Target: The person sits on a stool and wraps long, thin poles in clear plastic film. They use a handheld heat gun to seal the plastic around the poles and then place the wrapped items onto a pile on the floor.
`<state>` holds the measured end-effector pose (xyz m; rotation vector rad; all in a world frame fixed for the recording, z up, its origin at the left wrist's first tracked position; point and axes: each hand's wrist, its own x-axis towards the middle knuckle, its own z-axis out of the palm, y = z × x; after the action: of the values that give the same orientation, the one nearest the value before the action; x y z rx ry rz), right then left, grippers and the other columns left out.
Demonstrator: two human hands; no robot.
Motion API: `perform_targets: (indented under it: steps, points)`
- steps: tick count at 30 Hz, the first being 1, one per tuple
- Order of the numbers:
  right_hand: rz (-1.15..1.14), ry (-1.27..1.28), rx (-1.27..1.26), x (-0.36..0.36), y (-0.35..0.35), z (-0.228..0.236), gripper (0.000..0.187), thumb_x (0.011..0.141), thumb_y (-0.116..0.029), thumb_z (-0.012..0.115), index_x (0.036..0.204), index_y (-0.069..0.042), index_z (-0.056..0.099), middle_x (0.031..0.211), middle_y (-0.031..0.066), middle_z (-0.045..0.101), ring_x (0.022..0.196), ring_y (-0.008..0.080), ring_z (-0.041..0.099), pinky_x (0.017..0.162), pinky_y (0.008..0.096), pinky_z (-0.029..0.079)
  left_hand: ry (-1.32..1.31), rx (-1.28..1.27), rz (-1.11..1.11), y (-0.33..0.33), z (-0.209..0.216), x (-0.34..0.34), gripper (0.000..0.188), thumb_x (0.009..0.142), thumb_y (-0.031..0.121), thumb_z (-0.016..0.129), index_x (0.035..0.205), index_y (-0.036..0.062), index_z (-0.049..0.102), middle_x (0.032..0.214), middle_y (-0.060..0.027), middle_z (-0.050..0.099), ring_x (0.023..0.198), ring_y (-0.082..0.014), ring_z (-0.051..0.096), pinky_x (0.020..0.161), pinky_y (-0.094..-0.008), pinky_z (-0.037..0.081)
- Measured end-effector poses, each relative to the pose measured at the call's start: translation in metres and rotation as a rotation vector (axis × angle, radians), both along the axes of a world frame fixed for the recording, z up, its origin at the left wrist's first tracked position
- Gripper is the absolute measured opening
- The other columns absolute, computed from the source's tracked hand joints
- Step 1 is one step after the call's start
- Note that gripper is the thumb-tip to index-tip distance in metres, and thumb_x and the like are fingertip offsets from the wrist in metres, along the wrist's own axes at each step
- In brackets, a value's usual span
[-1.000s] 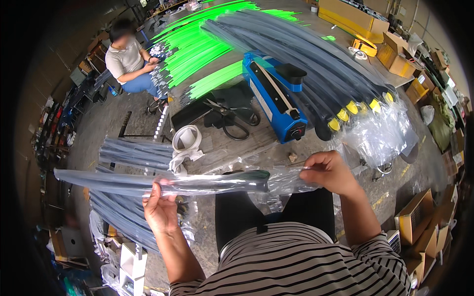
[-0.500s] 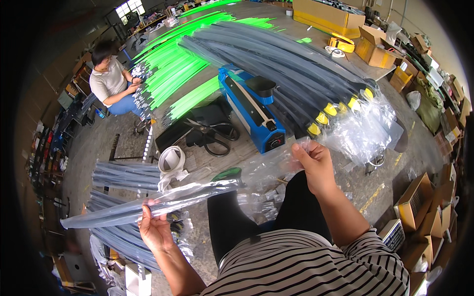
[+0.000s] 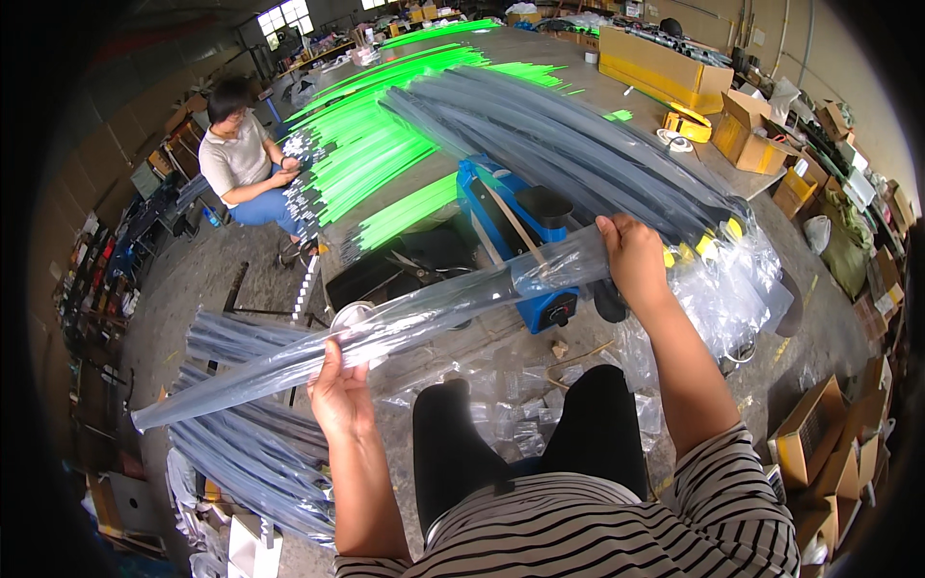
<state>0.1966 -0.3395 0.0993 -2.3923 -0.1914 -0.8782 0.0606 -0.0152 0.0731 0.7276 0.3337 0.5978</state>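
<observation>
The left hand and right hand are closed, pinching a long, clear plastic sleeve above the table's near edge. Its right end has risen across the blue, box-shaped sealer.

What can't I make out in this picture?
Head view:
- Scissors: handles, behind the clear plastic sleeve.
- White roll: lower part, covered by the sleeve.
- Blue device: middle, crossed by the sleeve.
- Clutter at far left: too small and dim.
</observation>
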Motion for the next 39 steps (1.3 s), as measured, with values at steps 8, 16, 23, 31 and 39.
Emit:
perform_targets:
  steps: [8,16,23,31,39]
  points:
    - [-0.152,0.18,-0.23,0.039,0.007,0.008,0.03,0.084,-0.031,0.047,0.079,-0.004,0.058,0.068,0.0197,0.059,0.067,0.0366,0.058,0.061,0.0426,0.047,0.021,-0.059,-0.002,-0.001,-0.015,0.047,0.014,0.08,0.005,0.056,0.093,0.0031,0.053,0.089,-0.0092,0.059,0.082,-0.0204,0.06,0.072,-0.0354,0.052]
    - [-0.173,0.177,-0.233,0.051,0.005,0.006,0.031,0.084,-0.034,0.047,0.082,-0.004,0.058,0.067,0.0195,0.059,0.068,0.0376,0.057,0.061,0.0432,0.046,0.054,-0.023,0.02,-0.008,-0.015,0.062,0.016,0.082,0.01,0.055,0.094,-0.001,0.052,0.09,-0.0129,0.06,0.084,-0.0202,0.06,0.074,-0.0329,0.052]
    - [-0.011,-0.15,-0.074,0.011,0.014,0.036,0.018,0.078,-0.016,0.054,0.091,-0.004,0.057,0.097,0.0162,0.057,0.086,0.0314,0.056,0.072,0.0371,0.046,0.074,-0.019,0.03,-0.008,-0.01,0.062,0.016,0.082,0.008,0.055,0.094,0.0002,0.05,0.09,-0.0124,0.059,0.084,-0.0208,0.059,0.071,-0.0346,0.052]
    - [0.354,-0.5,-0.295,-0.034,0.026,0.05,0.031,0.063,0.002,0.053,0.093,-0.003,0.059,0.097,0.0084,0.057,0.094,0.0244,0.053,0.089,0.0403,0.037,0.067,-0.006,0.015,-0.007,-0.013,0.064,0.015,0.082,0.007,0.055,0.094,0.0002,0.05,0.089,-0.0128,0.059,0.084,-0.0208,0.059,0.072,-0.0346,0.052]
    - [0.392,-0.453,-0.299,-0.036,0.022,0.037,0.028,0.062,0.002,0.053,0.088,-0.003,0.061,0.093,0.006,0.058,0.094,0.0224,0.054,0.091,0.0414,0.036,0.085,0.009,0.017,-0.006,-0.015,0.067,0.016,0.081,0.008,0.055,0.093,-0.0005,0.05,0.088,-0.013,0.06,0.084,-0.0207,0.06,0.071,-0.0334,0.053]
